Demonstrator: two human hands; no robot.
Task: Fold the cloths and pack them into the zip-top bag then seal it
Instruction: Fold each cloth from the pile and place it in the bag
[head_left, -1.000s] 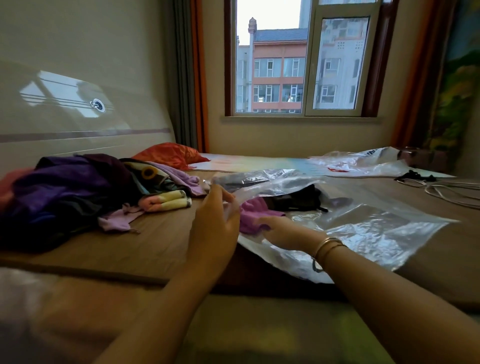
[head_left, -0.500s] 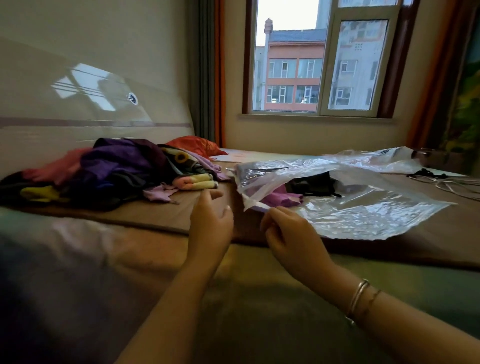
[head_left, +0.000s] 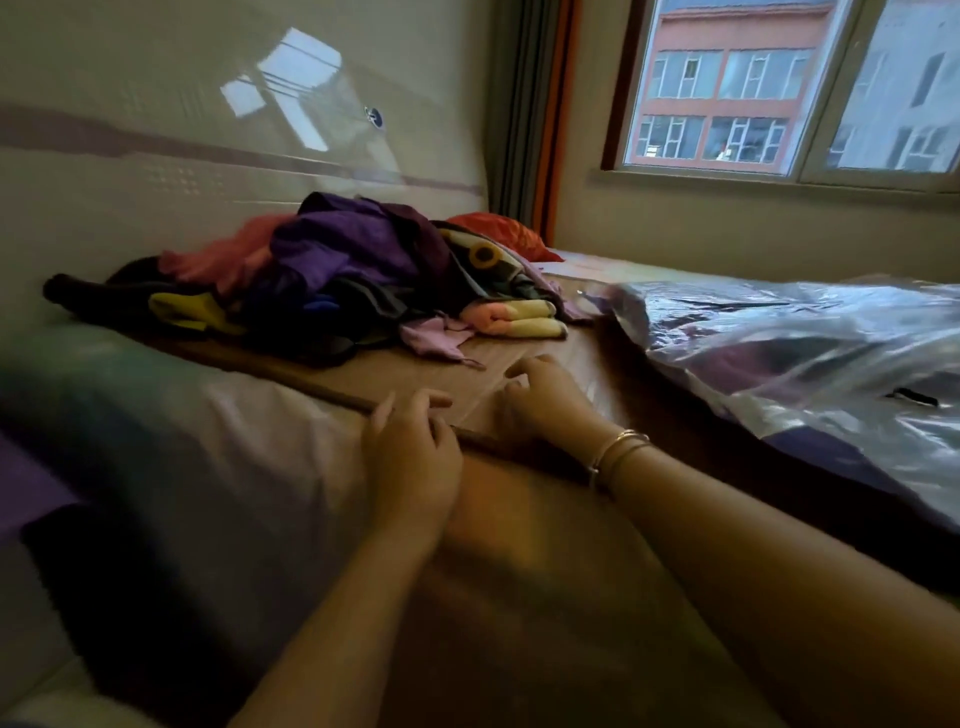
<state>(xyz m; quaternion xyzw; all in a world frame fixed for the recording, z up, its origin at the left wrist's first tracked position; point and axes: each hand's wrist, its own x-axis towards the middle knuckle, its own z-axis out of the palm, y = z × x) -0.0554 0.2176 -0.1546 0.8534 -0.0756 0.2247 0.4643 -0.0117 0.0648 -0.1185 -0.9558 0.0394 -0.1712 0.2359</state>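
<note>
A heap of unfolded cloths (head_left: 332, 280), purple, pink, yellow and dark, lies on the brown mat (head_left: 524, 343) at the left. The clear zip-top bag (head_left: 800, 343) lies at the right with purple and dark cloth inside it. My left hand (head_left: 410, 447) hovers at the mat's near edge, fingers loosely curled, holding nothing. My right hand (head_left: 545, 400), with bracelets at the wrist, is over the mat just left of the bag's edge, fingers loosely curled and empty. Both hands are between the heap and the bag.
The mat lies on a bed with a pale headboard (head_left: 156, 171) behind the heap. An orange cushion (head_left: 504, 234) sits past the cloths near the curtain (head_left: 524, 114). A window (head_left: 779, 88) is at the far right.
Both hands let go of the bag's mouth and moved left, down toward the mat. The view swung left and closer, so the bag now sits at the right edge.
</note>
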